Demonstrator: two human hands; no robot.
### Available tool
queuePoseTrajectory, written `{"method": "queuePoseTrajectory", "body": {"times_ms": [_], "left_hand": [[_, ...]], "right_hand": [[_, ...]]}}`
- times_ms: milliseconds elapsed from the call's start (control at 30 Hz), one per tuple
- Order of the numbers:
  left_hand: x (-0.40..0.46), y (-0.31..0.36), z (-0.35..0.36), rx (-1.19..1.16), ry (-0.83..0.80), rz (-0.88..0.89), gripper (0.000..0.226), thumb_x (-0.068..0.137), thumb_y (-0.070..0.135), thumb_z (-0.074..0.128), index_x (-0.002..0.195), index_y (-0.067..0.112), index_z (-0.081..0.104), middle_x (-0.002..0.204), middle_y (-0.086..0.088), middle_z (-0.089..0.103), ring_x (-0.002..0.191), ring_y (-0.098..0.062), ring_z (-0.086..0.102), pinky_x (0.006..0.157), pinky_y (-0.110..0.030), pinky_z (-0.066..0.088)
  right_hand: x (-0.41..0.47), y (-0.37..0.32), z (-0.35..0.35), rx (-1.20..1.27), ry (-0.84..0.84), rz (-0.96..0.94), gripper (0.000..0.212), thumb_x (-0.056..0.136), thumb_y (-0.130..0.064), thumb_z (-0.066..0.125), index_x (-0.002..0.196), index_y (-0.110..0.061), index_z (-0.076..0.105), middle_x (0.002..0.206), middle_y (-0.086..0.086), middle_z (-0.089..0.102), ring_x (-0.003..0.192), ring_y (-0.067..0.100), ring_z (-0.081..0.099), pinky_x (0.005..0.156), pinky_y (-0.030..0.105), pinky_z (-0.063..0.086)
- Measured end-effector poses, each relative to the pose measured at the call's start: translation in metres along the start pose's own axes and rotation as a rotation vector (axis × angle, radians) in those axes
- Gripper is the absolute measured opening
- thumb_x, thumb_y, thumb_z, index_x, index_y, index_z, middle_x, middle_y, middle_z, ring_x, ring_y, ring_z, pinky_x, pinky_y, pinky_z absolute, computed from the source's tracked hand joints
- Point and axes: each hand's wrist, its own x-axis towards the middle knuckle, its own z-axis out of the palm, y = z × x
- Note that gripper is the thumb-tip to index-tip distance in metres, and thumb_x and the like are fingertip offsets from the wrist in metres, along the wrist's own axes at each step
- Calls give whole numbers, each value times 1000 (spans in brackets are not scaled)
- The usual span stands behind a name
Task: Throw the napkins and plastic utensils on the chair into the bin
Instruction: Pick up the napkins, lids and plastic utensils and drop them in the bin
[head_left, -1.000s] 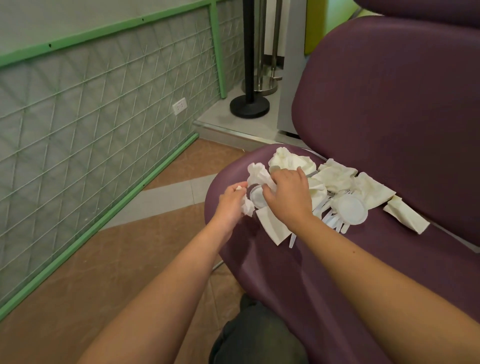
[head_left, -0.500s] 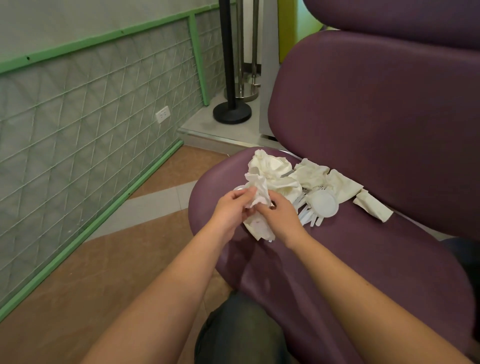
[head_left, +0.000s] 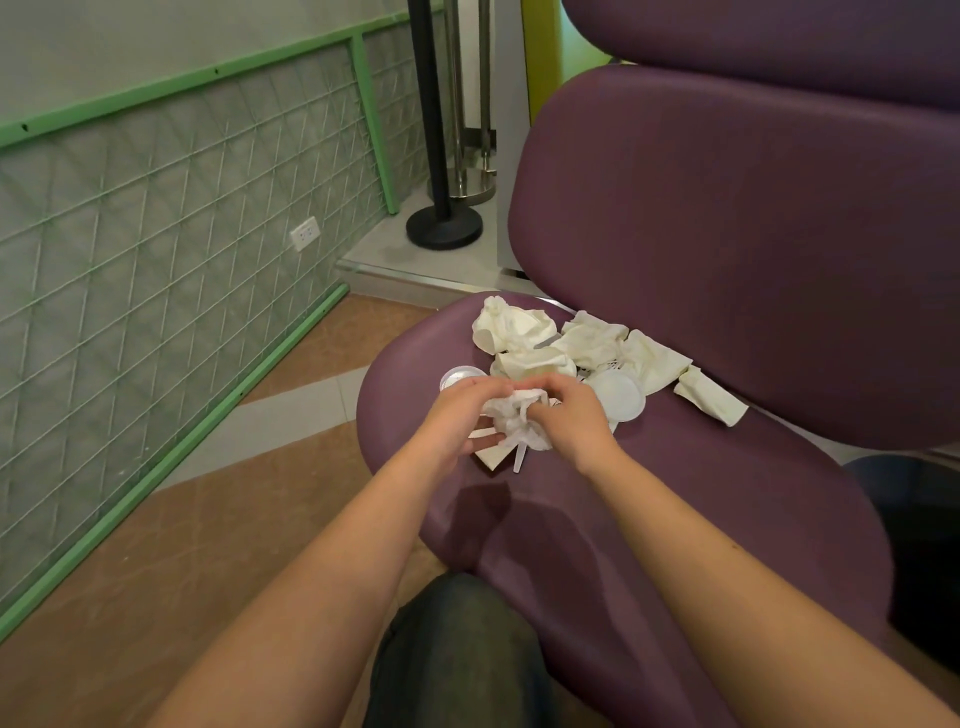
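1. Purple, smooth and padded, the chair (head_left: 701, 483) had a rounded seat and a broad curved back, with a faint sheen like vinyl.
2. Crumpled cream napkins (head_left: 524, 332) lay in a loose heap toward the rear of the seat, creased and soft; one folded piece sat apart at the heap's right end, near the backrest.
3. White plastic utensils (head_left: 597, 370) poked out from under the heap, mostly hidden, beside a round flat plastic lid (head_left: 618, 397).
4. A smaller round plastic cup (head_left: 460, 375) sat at the heap's left edge, just behind the left hand.
5. Both hands met over the front of the seat: the left hand (head_left: 457, 415) and the right hand (head_left: 571, 415) curled their fingers round a wrinkled white napkin wad (head_left: 511, 415), with a thin plastic handle (head_left: 519, 457) sticking down out of it.
6. A flat napkin lay on the seat right under the bundle.
7. Compared with half a second before, the wad was squeezed more tightly between the hands, and the small cup showed behind the left hand.
8. Green-framed wire mesh (head_left: 171, 249) covered the wall at left, above a brown tiled floor (head_left: 171, 545); a black post base (head_left: 444, 226) stood on a pale step.
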Motion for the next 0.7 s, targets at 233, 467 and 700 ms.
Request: {"method": "queuePoseTrajectory", "body": {"times_ms": [233, 467, 700], "left_hand": [[2, -5, 10, -32, -82, 29, 31, 92, 18, 65, 121, 6, 63, 105, -9, 71, 91, -19, 68, 89, -31, 57], [8, 2, 13, -41, -76, 46, 38, 97, 43, 55, 112, 11, 68, 109, -8, 72, 97, -18, 69, 94, -35, 54], [34, 8, 8, 39, -62, 15, 49, 89, 48, 65, 114, 6, 68, 110, -10, 72, 95, -17, 70, 78, -29, 58]], "right_hand": [[-8, -12, -14, 329, -28, 94, 28, 81, -10, 52, 102, -9, 71, 89, 2, 69, 70, 7, 60, 58, 15, 43], [-2, -6, -9, 91, 80, -88, 35, 88, 0, 57, 107, -27, 66, 99, -8, 69, 82, 9, 63, 75, 19, 49], [22, -6, 8, 34, 133, -50, 5, 82, -20, 73, 84, -18, 69, 84, -10, 67, 77, 5, 60, 69, 19, 45]]}}
